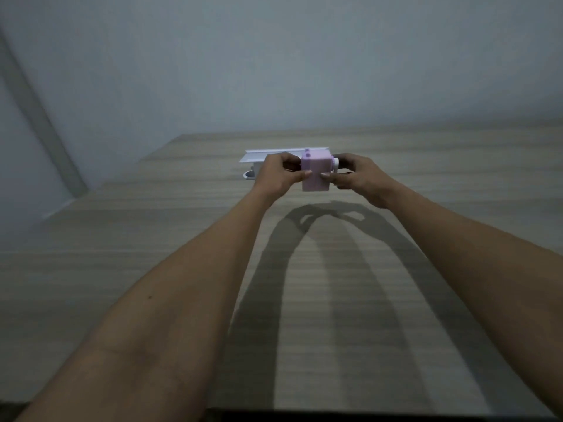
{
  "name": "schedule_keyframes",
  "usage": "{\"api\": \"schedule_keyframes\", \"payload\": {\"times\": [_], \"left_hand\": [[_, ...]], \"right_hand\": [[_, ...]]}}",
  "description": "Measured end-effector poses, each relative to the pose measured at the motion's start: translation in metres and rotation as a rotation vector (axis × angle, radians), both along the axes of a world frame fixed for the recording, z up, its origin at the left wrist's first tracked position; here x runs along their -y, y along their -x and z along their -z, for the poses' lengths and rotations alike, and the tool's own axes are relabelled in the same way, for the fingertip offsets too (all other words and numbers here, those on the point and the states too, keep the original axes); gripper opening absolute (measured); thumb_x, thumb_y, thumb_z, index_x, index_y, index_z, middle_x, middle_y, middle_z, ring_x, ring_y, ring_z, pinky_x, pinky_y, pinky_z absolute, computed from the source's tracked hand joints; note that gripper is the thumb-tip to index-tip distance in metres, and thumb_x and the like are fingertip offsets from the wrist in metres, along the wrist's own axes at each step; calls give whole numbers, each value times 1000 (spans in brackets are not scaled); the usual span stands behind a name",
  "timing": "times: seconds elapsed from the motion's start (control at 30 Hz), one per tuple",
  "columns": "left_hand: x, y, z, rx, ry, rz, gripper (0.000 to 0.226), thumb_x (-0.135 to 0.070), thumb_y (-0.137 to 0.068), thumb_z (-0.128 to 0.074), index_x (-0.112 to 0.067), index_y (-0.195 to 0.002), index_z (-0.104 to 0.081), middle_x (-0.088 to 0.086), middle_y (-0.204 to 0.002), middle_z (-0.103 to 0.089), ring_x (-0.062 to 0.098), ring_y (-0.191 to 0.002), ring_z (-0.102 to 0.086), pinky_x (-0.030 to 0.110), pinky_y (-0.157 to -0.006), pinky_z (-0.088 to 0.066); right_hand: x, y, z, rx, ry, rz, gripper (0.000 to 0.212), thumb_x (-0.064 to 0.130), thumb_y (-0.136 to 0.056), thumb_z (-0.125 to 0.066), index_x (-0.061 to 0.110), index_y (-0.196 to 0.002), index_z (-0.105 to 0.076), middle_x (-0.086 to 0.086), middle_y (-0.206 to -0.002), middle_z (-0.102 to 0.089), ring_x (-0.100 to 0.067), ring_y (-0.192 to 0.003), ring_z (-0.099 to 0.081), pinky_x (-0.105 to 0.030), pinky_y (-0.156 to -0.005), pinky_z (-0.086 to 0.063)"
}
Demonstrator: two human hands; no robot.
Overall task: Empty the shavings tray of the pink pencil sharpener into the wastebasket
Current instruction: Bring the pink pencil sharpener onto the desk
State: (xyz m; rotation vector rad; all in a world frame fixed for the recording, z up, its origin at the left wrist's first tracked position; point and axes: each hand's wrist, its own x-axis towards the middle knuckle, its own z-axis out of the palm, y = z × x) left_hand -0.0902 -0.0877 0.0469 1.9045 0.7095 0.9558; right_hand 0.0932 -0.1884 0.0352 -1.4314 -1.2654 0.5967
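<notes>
Both bare forearms run in from the bottom edge, converging toward mid-frame over the wood-grain surface (152, 239). Their shadows fall on the surface between and under them, meeting below the hands.

Left hand (278, 175): grip closed on the left side of the pink pencil sharpener (316, 173), thumb tip pressed on its near face, other fingers curled round the far-left side.

Right hand (359, 178): grip closed on the right side of the sharpener, thumb tip on the near face just beside the left thumb, fingers wrapped behind, around the white crank knob (335, 162) sticking out of the right side.

Sharpener is held upright between both hands, at about centre frame. The shadow below suggests it is lifted clear of the surface, but contact cannot be told for sure. The shavings tray cannot be told apart from the body; image is soft.

Directly behind the left hand and the sharpener: a white object (259, 158) with a long flat top, on the surface, partly hidden by the hand. A small rounded white part shows at its lower left. Cannot tell what it is.

Beyond that, the far surface edge, then a plain pale wall (274, 56).
</notes>
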Motion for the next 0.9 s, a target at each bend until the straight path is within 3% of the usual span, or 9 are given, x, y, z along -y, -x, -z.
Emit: {"api": "schedule_keyframes", "payload": {"times": [0.13, 0.3, 0.43, 0.53, 0.77, 0.83, 0.9], "left_hand": [[30, 28, -6, 6, -16, 24, 40, -1, -78, -81, 12, -113, -67, 24, -110, -73, 23, -94, -68, 28, -85, -58], [65, 61, 3, 4, -4, 42, 39, -2, -78, -80, 9, -114, -70, 24, -113, -74, 29, -101, -71, 39, -95, -58], [90, 80, 15, -15, 9, 17, 39, -4, -78, -81, 6, -114, -70, 23, -111, -74, 25, -96, -70, 37, -92, -58], [104, 88, 24, -28, 21, 5, 40, -4, -77, -83, 7, -113, -71, 22, -109, -74, 32, -103, -72, 42, -94, -58], [123, 93, 48, -74, 84, -5, 44, -8, -73, -86, 3, -113, -70, 20, -108, -75, 31, -104, -72, 44, -95, -58], [124, 93, 54, -86, 95, -5, 43, -8, -74, -85, 2, -112, -70, 20, -108, -75, 32, -104, -72, 45, -96, -58], [128, 94, 60, -94, 99, 4, 44, -11, -73, -85, 1, -113, -71, 19, -108, -75, 33, -103, -73, 47, -94, -58]], "right_hand": [[37, 28, -6, -36, -20, -13, 50, 13, -85, -78, 11, -133, -63, -3, -113, -68, -16, -93, -60, -29, -77, -49], [76, 63, 1, -55, -7, -32, 50, 14, -85, -78, 13, -132, -63, 0, -112, -68, -15, -93, -61, -30, -77, -49], [101, 82, 14, -59, 8, -41, 49, 13, -86, -77, 12, -132, -63, -1, -114, -68, -14, -94, -61, -31, -79, -49], [116, 92, 23, -50, 18, -28, 51, 14, -85, -78, 12, -134, -62, -1, -116, -68, -13, -96, -62, -30, -80, -50], [139, 93, 38, 5, 66, -42, 50, 8, -87, -76, 8, -134, -61, -8, -119, -68, -13, -90, -63, -23, -71, -53], [142, 91, 44, -30, 76, -58, 49, 5, -87, -75, 6, -134, -60, -10, -118, -67, -17, -85, -66, -26, -71, -59], [144, 90, 49, -37, 70, -53, 49, 5, -88, -74, 4, -134, -59, -14, -119, -67, -23, -88, -68, -37, -82, -61]]}}
